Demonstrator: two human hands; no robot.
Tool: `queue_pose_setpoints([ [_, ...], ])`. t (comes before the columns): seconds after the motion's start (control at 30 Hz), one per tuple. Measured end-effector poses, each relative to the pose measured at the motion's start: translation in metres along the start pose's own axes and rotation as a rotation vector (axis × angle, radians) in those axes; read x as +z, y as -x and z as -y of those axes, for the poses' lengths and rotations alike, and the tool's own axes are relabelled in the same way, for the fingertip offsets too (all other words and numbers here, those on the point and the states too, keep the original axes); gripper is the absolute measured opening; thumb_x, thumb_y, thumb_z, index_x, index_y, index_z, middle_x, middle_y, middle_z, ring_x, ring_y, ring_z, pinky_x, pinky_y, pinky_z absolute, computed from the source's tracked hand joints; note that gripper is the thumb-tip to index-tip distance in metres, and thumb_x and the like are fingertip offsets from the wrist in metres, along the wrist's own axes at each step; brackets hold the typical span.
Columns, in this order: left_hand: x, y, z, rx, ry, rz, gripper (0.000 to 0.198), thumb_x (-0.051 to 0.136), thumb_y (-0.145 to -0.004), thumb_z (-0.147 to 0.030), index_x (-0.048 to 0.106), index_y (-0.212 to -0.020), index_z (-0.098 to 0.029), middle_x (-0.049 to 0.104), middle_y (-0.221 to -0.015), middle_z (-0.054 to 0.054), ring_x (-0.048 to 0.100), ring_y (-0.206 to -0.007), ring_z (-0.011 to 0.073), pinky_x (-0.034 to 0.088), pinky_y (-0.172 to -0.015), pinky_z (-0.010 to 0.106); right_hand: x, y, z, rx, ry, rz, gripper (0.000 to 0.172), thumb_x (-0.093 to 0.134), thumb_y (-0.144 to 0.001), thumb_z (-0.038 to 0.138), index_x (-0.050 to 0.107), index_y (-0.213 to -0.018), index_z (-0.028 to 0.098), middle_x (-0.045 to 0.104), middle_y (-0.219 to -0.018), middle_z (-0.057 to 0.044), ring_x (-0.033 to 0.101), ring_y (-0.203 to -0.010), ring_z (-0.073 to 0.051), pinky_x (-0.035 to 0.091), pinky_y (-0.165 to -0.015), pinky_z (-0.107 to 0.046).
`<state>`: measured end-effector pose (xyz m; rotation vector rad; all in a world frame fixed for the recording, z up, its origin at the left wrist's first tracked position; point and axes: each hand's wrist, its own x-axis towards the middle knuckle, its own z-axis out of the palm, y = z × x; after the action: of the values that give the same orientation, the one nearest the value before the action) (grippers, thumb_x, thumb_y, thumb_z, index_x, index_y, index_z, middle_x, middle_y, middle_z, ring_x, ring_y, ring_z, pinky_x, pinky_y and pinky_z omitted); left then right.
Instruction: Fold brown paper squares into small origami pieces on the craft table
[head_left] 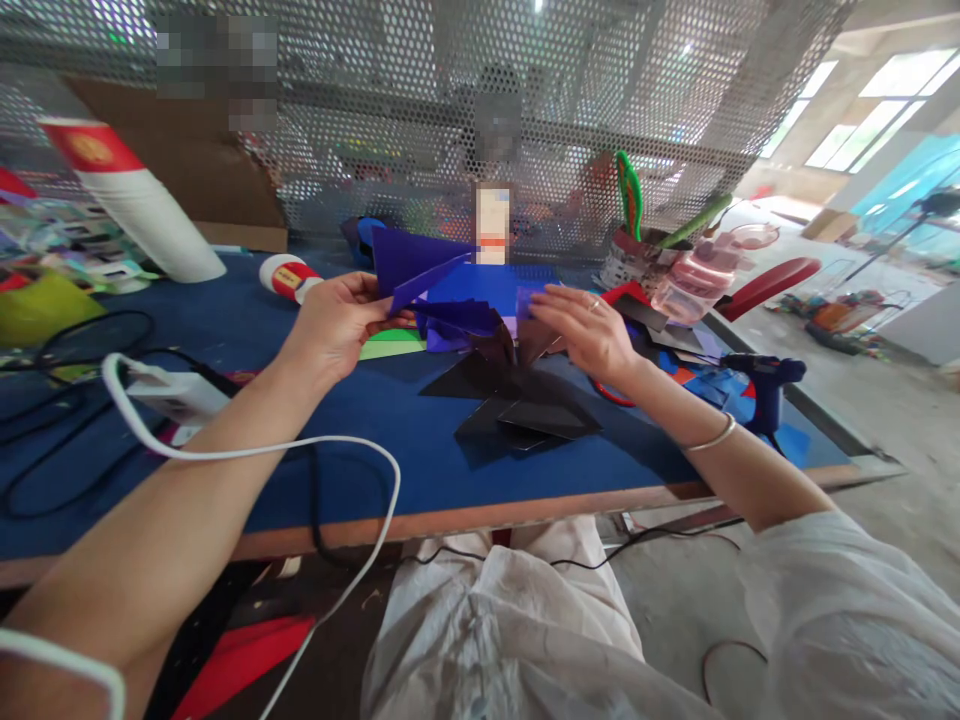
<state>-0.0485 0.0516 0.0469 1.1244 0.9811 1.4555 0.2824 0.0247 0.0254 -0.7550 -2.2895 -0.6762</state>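
Observation:
My left hand is closed on folded purple paper, with one sheet standing up and others fanned to the right. Opposite it, my right hand has its fingers pressed against a small purple piece and the dark paper below it; its thumb is hidden. Between and beneath the hands lie several black paper pieces, some angled upward. Behind them is a bright blue sheet. Green paper lies just right of my left hand.
A white cord crosses over my left forearm. On the right are a blue glue gun, a pink bottle and green-handled scissors. A stack of paper cups leans at left, near a red-and-white bottle. Perforated metal mesh stands behind.

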Motion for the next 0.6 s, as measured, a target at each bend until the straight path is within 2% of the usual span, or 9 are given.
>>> queue_pose_setpoints([
  [0.1, -0.002, -0.001, -0.001, 0.014, 0.02, 0.002, 0.027, 0.07, -0.062, 0.01, 0.066, -0.07, -0.015, 0.068, -0.058, -0.002, 0.066, -0.051, 0.0119, 0.063, -0.065, 0.026, 0.002, 0.007, 0.014, -0.136, 0.045, 0.003, 0.032, 0.056, -0.102, 0.024, 0.068, -0.126, 0.043, 0.071, -0.135, 0.005, 0.062, -0.133, -0.021, 0.046, -0.118, -0.048],
  [0.2, -0.004, -0.002, 0.0, 0.044, 0.037, 0.014, 0.031, 0.064, -0.056, 0.013, 0.067, -0.073, -0.014, 0.07, -0.063, -0.003, 0.067, -0.058, 0.0111, 0.062, -0.074, 0.027, 0.002, 0.01, 0.025, -0.091, 0.073, -0.137, 0.035, 0.059, -0.101, 0.025, 0.07, -0.119, 0.053, 0.069, -0.137, 0.011, 0.06, -0.135, -0.02, 0.04, -0.123, -0.047],
  [0.3, -0.005, -0.001, 0.001, 0.053, 0.044, 0.022, 0.035, 0.06, -0.054, 0.012, 0.068, -0.076, -0.013, 0.071, -0.067, -0.003, 0.067, -0.062, 0.0113, 0.062, -0.077, 0.028, 0.005, 0.009, 0.03, 0.031, 0.073, -0.3, 0.034, 0.056, -0.101, 0.022, 0.078, -0.11, 0.046, 0.056, -0.152, 0.009, 0.043, -0.149, -0.025, 0.043, -0.12, -0.049],
  [0.4, -0.002, -0.001, -0.002, 0.038, 0.05, 0.009, 0.036, 0.056, -0.051, 0.011, 0.068, -0.074, -0.013, 0.071, -0.065, -0.002, 0.065, -0.058, 0.0109, 0.061, -0.067, 0.024, 0.009, 0.009, 0.028, 0.169, 0.01, -0.31, 0.031, 0.057, -0.099, 0.02, 0.082, -0.101, 0.038, 0.04, -0.164, 0.009, 0.035, -0.153, -0.029, 0.043, -0.119, -0.053],
  [0.5, 0.002, 0.001, -0.005, 0.015, 0.054, -0.008, 0.034, 0.055, -0.05, 0.011, 0.068, -0.071, -0.013, 0.068, -0.058, -0.002, 0.063, -0.052, 0.0107, 0.057, -0.057, 0.02, 0.009, 0.009, 0.019, 0.241, 0.001, -0.262, 0.028, 0.057, -0.098, 0.023, 0.082, -0.1, 0.036, 0.043, -0.162, 0.008, 0.037, -0.151, -0.03, 0.043, -0.119, -0.054],
  [0.6, 0.006, 0.003, -0.008, -0.002, 0.061, -0.022, 0.035, 0.055, -0.048, 0.011, 0.069, -0.07, -0.013, 0.069, -0.058, -0.002, 0.064, -0.052, 0.0103, 0.057, -0.055, 0.018, 0.0, 0.01, 0.002, 0.275, 0.083, -0.24, 0.033, 0.052, -0.099, 0.021, 0.082, -0.1, 0.033, 0.051, -0.156, 0.004, 0.04, -0.148, -0.029, 0.043, -0.119, -0.054],
])
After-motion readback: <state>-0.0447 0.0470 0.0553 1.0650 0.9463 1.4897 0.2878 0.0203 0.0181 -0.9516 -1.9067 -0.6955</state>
